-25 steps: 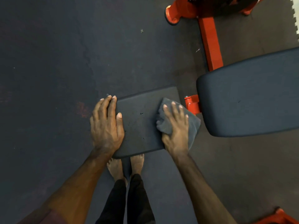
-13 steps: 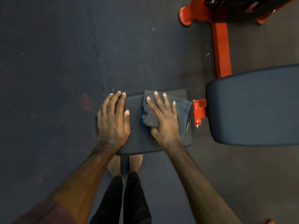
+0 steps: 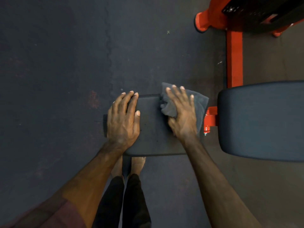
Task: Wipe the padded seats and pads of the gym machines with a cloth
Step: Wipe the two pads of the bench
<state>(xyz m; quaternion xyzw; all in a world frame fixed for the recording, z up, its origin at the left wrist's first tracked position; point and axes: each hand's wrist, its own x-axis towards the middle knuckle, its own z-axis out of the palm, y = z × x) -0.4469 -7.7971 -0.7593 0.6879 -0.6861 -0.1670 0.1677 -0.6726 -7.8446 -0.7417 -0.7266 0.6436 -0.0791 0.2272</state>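
Observation:
A small black seat pad of a gym bench lies below me at the middle of the view. My left hand rests flat on its left end, fingers spread, holding nothing. My right hand presses a grey cloth onto the pad's far right corner; the cloth bunches by my thumb and overhangs the pad's far edge. The larger black back pad sits to the right, joined by an orange bracket.
An orange steel frame bar runs away from the bench to an orange foot under a black machine part at the top right. Dark rubber floor mats surround the bench. My bare feet stand just under the seat pad's near edge.
My right hand has slid the cloth from the pad's near right side towards its far edge. My left hand stays flat on the left end.

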